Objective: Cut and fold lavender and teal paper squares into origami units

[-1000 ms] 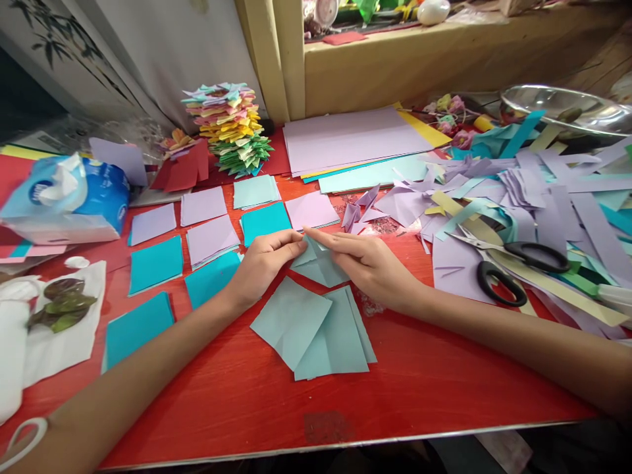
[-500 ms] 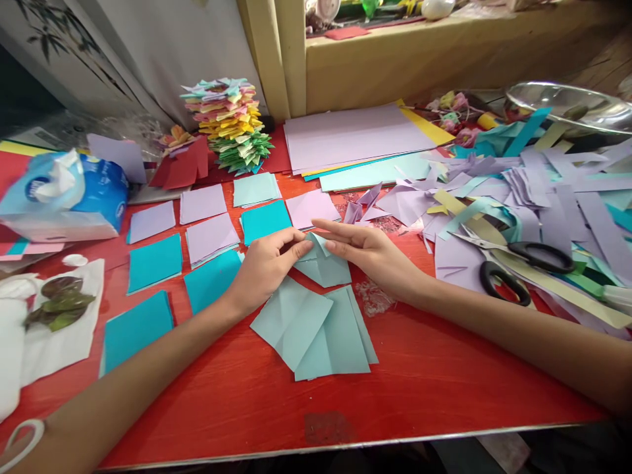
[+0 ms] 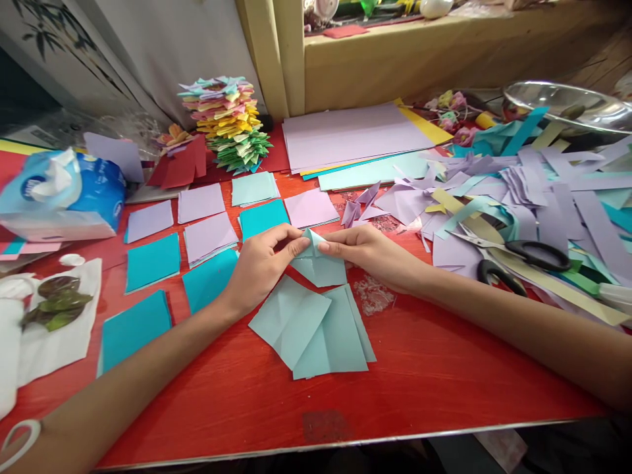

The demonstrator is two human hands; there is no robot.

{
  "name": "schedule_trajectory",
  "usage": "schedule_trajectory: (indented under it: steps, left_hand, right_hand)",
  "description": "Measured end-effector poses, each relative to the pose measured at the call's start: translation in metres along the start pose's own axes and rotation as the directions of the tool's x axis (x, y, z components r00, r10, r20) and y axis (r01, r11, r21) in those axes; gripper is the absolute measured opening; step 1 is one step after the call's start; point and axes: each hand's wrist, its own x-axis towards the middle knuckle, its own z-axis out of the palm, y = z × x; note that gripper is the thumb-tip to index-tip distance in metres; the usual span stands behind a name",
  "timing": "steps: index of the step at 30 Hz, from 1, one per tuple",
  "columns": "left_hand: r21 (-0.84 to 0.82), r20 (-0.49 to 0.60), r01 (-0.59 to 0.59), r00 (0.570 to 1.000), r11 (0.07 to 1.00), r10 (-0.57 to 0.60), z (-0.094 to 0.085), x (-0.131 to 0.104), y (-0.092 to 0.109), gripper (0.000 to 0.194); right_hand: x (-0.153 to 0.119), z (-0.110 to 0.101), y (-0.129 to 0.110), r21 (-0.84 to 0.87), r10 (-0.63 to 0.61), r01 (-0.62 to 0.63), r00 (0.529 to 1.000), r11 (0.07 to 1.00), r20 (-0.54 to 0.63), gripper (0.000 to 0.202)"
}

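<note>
A partly folded light-blue paper sheet [image 3: 320, 268] is pinched between my two hands, its upper end folded to a point. My left hand [image 3: 269, 263] grips its left side with thumb and bent fingers. On the other side, my right hand [image 3: 368, 253] presses the paper between thumb and fingers, so both hands are closed. Just below, several creased light-blue sheets [image 3: 309, 329] lie overlapping on the red table [image 3: 222, 401]. Stacks of purple squares [image 3: 210, 238] and teal squares [image 3: 153, 262] sit left of my left hand.
Scissors [image 3: 518, 253] lie among purple paper strips [image 3: 533, 184] at right, near a metal bowl [image 3: 582, 105]. Large purple sheets [image 3: 355, 135] and a layered paper tower [image 3: 230, 125] stand at the back. A tissue pack [image 3: 64, 194] and leaves on white paper [image 3: 59, 306] are at left.
The fingers of my right hand, stretched out over the paper before, have bent in and now pinch its folded tip. My left hand keeps its hold. The view shifts slightly.
</note>
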Motion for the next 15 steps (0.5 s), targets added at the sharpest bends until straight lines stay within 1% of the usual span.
schedule_trajectory:
  steps: [4, 9, 11, 15]
  left_hand:
    - [-0.004, 0.001, 0.000, 1.000, 1.000, 0.000, 0.0005, 0.0003, -0.0002, 0.023]
    - [0.004, 0.005, -0.003, 1.000, 1.000, 0.003, -0.0001, -0.0002, -0.0006, 0.024]
    - [0.011, 0.016, -0.010, 1.000, 1.000, 0.010, -0.0006, -0.0006, -0.0001, 0.024]
    - [0.049, 0.035, -0.009, 0.999, 0.999, 0.008, -0.0008, -0.0012, 0.0015, 0.023]
  right_hand:
    - [0.0001, 0.0001, -0.0011, 0.050, 0.042, -0.043, 0.999, 0.998, 0.031, 0.033]
    - [-0.0005, 0.0010, -0.0022, 0.083, 0.057, -0.061, 0.997, 0.995, 0.048, 0.033]
    - [-0.0003, 0.0014, -0.0019, 0.050, 0.060, -0.061, 0.998, 0.997, 0.035, 0.034]
    - [0.0010, 0.0021, -0.0018, -0.075, 0.054, -0.054, 0.999, 0.996, -0.004, 0.042]
